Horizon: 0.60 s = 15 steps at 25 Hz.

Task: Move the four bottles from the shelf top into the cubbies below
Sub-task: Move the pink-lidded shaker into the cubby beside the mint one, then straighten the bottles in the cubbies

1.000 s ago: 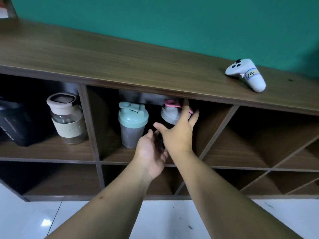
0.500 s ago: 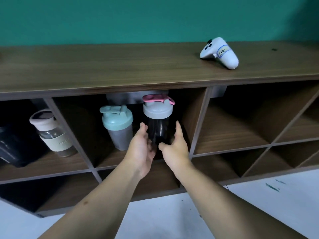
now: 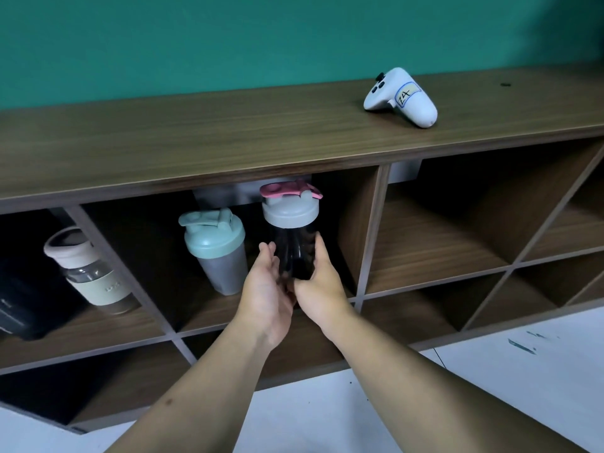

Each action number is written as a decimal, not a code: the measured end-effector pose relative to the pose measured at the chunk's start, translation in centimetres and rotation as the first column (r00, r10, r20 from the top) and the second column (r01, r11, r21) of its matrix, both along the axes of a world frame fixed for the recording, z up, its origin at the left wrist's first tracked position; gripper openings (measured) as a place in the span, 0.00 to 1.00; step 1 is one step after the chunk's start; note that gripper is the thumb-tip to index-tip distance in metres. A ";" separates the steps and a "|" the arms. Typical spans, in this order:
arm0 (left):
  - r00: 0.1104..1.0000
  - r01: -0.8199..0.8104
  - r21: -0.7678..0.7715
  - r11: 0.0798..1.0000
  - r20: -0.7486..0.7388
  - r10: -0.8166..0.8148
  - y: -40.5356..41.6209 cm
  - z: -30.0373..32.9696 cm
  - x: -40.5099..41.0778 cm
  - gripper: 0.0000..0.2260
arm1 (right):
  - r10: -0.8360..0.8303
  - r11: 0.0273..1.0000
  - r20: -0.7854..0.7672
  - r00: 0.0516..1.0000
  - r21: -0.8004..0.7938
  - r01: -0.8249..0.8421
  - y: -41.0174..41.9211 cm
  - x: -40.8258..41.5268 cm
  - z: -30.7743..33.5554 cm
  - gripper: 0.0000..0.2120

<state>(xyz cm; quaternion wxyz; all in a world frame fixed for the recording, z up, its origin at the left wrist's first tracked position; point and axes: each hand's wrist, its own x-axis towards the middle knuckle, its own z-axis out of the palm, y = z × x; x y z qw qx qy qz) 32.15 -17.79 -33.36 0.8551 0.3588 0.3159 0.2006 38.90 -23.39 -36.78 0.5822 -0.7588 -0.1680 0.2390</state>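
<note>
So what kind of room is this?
Hard to say for sure; probably a lab or studio set up for recording. A wooden cubby shelf stands against a plain teal wall, and a labelled white controller lies on top.

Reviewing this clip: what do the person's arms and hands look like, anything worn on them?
Both arms are bare as far as the frame shows: no sleeves, gloves, watch or bands. The left hand and right hand carry no visible rings. A small dark spot marks the left forearm. No cables or markers are attached.

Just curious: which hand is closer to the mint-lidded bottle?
Left. The left hand is just right of the mint-lidded bottle; the right hand is further right, beyond the dark pink-lidded bottle.
</note>
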 end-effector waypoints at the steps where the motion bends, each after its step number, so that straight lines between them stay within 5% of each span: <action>1: 1.000 0.008 -0.017 1.000 0.012 -0.008 0.2 0.0 0.0 0.23 | 0.011 1.000 -0.006 1.000 0.001 -0.011 -0.1 0.0 0.1 0.48; 7: 1.000 -0.007 0.012 1.000 -0.015 0.007 0.6 0.5 -0.4 0.26 | -0.036 0.999 0.011 0.999 -0.013 0.036 -0.1 -0.3 0.2 0.48; 11: 0.958 -0.152 0.139 0.979 -0.222 0.180 1.3 -1.1 -2.1 0.20 | -0.263 0.964 0.105 0.959 -0.015 0.266 0.3 -3.1 1.2 0.25; 13: 0.896 -0.236 0.244 0.940 -0.321 0.308 2.0 -2.8 -3.0 0.14 | -0.212 0.977 0.090 0.973 0.005 0.212 1.2 -4.8 1.9 0.15; 15: 0.832 -0.308 0.291 0.906 -0.380 0.405 2.5 -2.9 -3.9 0.12 | -0.087 0.996 0.018 0.996 0.025 0.086 2.7 -6.3 2.0 0.19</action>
